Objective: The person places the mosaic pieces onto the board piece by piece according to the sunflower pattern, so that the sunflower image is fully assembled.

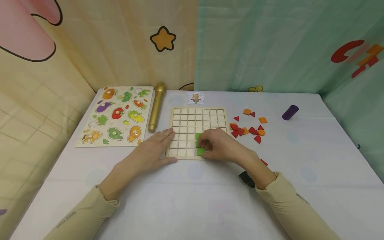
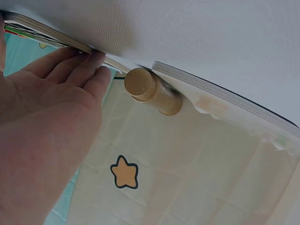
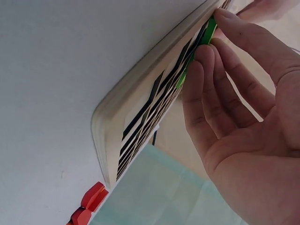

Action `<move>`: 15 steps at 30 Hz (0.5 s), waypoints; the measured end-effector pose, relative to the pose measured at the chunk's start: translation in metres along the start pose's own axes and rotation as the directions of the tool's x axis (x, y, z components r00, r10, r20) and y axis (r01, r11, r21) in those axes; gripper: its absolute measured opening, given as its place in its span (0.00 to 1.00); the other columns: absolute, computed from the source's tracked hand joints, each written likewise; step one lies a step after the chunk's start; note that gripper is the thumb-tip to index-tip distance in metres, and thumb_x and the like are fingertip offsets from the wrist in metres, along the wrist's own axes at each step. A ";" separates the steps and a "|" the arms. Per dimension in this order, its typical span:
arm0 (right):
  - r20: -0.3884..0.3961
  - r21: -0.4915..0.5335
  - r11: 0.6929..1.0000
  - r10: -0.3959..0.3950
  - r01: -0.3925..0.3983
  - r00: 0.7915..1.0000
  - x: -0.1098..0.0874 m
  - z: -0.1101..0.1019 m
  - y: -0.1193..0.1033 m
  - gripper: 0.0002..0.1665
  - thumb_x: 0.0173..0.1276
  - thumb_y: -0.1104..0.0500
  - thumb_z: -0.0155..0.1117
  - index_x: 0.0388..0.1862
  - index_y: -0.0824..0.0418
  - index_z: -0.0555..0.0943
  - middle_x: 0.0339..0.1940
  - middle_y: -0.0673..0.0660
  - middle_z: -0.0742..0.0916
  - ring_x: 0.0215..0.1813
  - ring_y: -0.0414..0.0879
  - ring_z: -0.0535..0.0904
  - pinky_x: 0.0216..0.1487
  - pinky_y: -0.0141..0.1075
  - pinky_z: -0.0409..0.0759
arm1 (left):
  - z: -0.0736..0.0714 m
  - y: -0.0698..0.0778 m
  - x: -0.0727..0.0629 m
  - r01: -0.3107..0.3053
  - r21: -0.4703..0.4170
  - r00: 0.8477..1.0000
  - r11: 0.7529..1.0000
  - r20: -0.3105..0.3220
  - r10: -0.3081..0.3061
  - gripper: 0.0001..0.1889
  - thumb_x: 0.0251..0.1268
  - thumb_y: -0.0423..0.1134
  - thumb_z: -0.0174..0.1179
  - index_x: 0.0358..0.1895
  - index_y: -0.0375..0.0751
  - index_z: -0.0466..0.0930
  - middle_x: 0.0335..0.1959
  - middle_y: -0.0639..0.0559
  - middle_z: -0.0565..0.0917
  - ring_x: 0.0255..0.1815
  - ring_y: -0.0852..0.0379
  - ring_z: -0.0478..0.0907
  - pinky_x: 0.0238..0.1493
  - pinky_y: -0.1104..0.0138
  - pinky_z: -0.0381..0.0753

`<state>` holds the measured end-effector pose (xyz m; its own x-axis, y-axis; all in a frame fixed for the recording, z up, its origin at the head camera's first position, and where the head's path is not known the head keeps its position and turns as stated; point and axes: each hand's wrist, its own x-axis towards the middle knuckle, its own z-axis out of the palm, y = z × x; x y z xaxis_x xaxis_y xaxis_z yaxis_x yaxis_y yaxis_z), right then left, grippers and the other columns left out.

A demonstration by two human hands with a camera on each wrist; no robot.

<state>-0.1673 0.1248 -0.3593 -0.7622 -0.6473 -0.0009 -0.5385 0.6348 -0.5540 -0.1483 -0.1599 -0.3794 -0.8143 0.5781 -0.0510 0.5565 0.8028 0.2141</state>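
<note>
A wooden grid board lies flat on the table, with green square tiles in a column of its cells near the front edge. My right hand is over that column. Its thumb and fingertips pinch a green tile low against the board in the right wrist view. My left hand rests at the board's left side, fingers straight along the edge and thumb by the front left corner. In the left wrist view, the left fingers touch the board's edge.
A picture card lies behind the board. On the left are a vegetable puzzle board and a gold microphone. Red and orange pieces scatter to the right, near a purple cylinder. A black object lies beside the right forearm.
</note>
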 end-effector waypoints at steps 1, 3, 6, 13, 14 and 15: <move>-0.004 0.000 1.000 0.000 0.000 1.000 0.000 0.001 0.000 0.12 0.60 0.64 0.81 0.41 0.56 0.88 0.34 0.49 0.87 0.37 0.46 0.81 0.40 0.33 0.85 | 0.000 0.000 0.000 0.000 0.000 1.000 1.000 -0.001 0.000 0.51 0.70 0.65 0.64 0.83 0.34 0.57 0.86 0.42 0.56 0.86 0.40 0.56 0.85 0.47 0.57; -0.004 0.005 1.000 0.001 -0.001 1.000 0.001 0.002 0.000 0.11 0.60 0.64 0.81 0.41 0.57 0.88 0.34 0.49 0.88 0.37 0.46 0.82 0.41 0.33 0.86 | 0.000 0.000 0.000 0.000 -0.002 1.000 1.000 -0.004 0.000 0.51 0.70 0.65 0.64 0.83 0.34 0.57 0.86 0.42 0.56 0.86 0.40 0.56 0.85 0.47 0.57; 0.003 0.020 1.000 0.000 -0.001 1.000 0.001 0.003 0.000 0.11 0.60 0.64 0.82 0.40 0.57 0.89 0.35 0.49 0.88 0.38 0.46 0.83 0.42 0.35 0.88 | 0.000 0.000 0.000 -0.001 -0.002 1.000 1.000 -0.004 0.001 0.51 0.70 0.65 0.64 0.83 0.34 0.57 0.86 0.42 0.56 0.86 0.40 0.57 0.85 0.47 0.57; -0.009 0.043 0.999 -0.003 0.004 1.000 -0.002 0.000 0.001 0.09 0.62 0.64 0.80 0.40 0.56 0.89 0.36 0.50 0.89 0.38 0.45 0.84 0.43 0.37 0.89 | 0.000 0.000 0.000 -0.002 -0.003 1.000 1.000 -0.003 0.002 0.51 0.70 0.65 0.64 0.83 0.34 0.57 0.86 0.41 0.56 0.86 0.40 0.56 0.85 0.47 0.57; -0.016 0.049 0.999 0.009 -0.008 1.000 -0.003 -0.002 0.002 0.09 0.62 0.64 0.80 0.40 0.56 0.90 0.36 0.50 0.89 0.39 0.45 0.83 0.43 0.37 0.89 | 0.000 0.000 0.000 -0.003 -0.004 1.000 1.000 -0.002 0.003 0.50 0.71 0.65 0.64 0.83 0.34 0.57 0.86 0.41 0.56 0.86 0.40 0.56 0.85 0.47 0.57; -0.024 0.055 0.998 0.027 -0.026 0.999 -0.004 -0.005 0.002 0.09 0.63 0.63 0.80 0.41 0.56 0.90 0.37 0.49 0.89 0.40 0.44 0.83 0.43 0.37 0.88 | 0.000 -0.001 0.000 -0.004 -0.005 1.000 1.000 -0.002 0.004 0.51 0.70 0.65 0.64 0.83 0.34 0.57 0.86 0.41 0.56 0.86 0.40 0.56 0.85 0.47 0.57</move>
<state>-0.1670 0.1308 -0.3562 -0.7851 -0.6194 0.0043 -0.4979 0.6269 -0.5992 -0.1489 -0.1601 -0.3794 -0.8126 0.5808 -0.0487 0.5587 0.8000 0.2189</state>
